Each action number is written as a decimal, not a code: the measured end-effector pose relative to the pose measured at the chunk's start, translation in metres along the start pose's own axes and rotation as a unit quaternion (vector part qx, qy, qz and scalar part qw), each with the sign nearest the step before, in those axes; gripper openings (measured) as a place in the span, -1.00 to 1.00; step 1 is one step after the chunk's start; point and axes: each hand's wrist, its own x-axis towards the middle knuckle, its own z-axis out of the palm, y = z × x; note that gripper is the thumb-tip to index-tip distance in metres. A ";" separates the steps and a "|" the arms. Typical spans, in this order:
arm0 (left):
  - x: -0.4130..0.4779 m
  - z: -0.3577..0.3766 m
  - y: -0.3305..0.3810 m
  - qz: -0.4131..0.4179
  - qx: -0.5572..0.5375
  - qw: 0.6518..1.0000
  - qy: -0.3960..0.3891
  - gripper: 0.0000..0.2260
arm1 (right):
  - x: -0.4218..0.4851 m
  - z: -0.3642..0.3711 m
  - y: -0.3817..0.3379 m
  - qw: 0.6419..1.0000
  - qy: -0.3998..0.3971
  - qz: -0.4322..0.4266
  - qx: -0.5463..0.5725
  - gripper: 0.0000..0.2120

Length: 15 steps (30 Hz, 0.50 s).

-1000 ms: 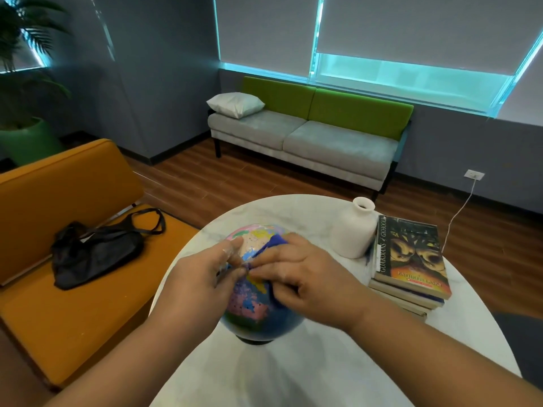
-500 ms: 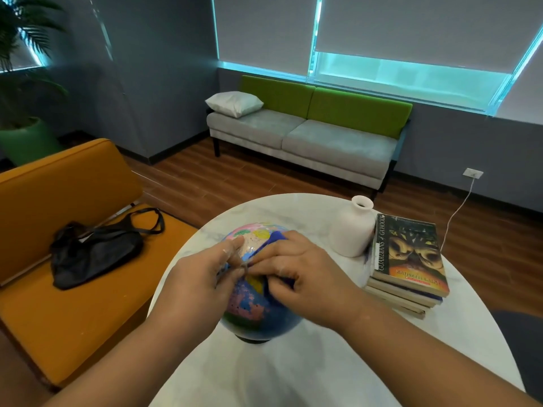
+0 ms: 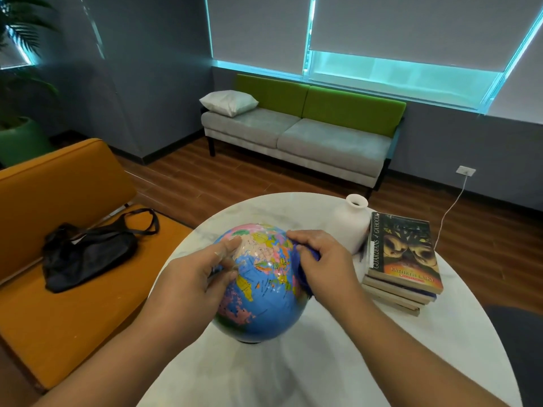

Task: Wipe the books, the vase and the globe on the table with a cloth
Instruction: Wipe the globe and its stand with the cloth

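A blue globe (image 3: 264, 289) with coloured countries stands on the round white marble table (image 3: 293, 371). My left hand (image 3: 194, 277) rests on the globe's left side, fingers spread over it. My right hand (image 3: 323, 265) presses a blue cloth (image 3: 305, 271) against the globe's right side; most of the cloth is hidden under the palm. A white vase (image 3: 352, 224) stands behind my right hand. Right of the vase lies a stack of books (image 3: 402, 259), its top cover dark with owl faces.
An orange bench (image 3: 58, 304) with a black bag (image 3: 85, 251) stands left of the table. A grey and green sofa (image 3: 299, 133) with a white pillow (image 3: 229, 102) stands by the window. A white cable (image 3: 452, 205) hangs from a wall socket.
My right hand has slid with the cloth from the globe's front over to its right side, uncovering the map face. The left hand stayed on the globe's left.
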 end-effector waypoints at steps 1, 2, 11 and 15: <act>0.000 0.000 0.000 0.002 0.004 1.000 -0.003 -0.68 | -0.008 0.003 -0.002 0.996 0.018 -0.085 -0.013 -0.68; -0.001 0.000 -0.001 0.002 0.005 1.000 -0.005 -0.71 | -0.017 0.006 -0.004 0.988 0.017 -0.154 -0.022 -0.70; 0.002 -0.002 0.002 0.017 0.006 1.000 -0.012 -0.70 | -0.009 0.005 0.003 0.994 0.060 0.018 0.094 -0.69; 0.001 -0.005 0.001 0.029 0.013 0.999 -0.020 -0.67 | 0.010 -0.004 0.012 0.862 0.012 0.397 0.314 -0.84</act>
